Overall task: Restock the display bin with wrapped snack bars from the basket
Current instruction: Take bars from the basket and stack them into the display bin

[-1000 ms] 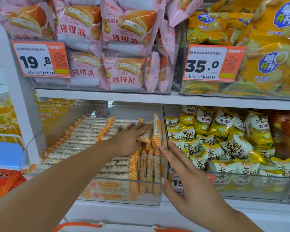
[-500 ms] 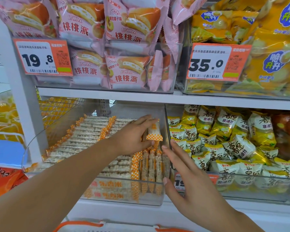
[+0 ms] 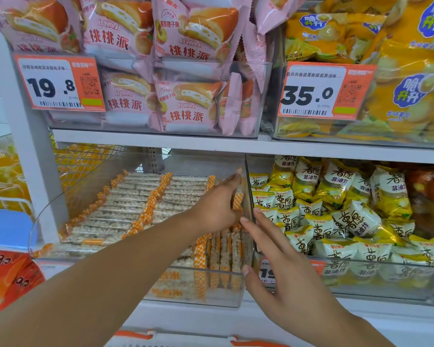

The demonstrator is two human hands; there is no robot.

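A clear plastic display bin (image 3: pixel 60 196) on the lower shelf holds rows of wrapped snack bars (image 3: pixel 140 196), pale rice bars with orange-checked wrapper ends. My left hand (image 3: pixel 216 209) reaches into the bin's right side and grips one upright bar (image 3: pixel 238 200) against the bin's right wall. My right hand (image 3: pixel 273 261) hovers just in front of the bin's right front corner, fingers straight and spread, holding nothing. Only the basket's white and orange rim (image 3: pixel 176 339) shows at the bottom edge.
A neighbouring clear bin (image 3: pixel 386 284) to the right holds yellow and white snack packets. The shelf above carries pink cake packs (image 3: pixel 186 101) and yellow chip bags (image 3: pixel 398 96) behind price tags. Orange packs (image 3: pixel 8 274) lie at the lower left.
My left hand has lifted one bar from the stack and moved it right, standing it against the bin's right wall. My right hand has stayed near the front corner.
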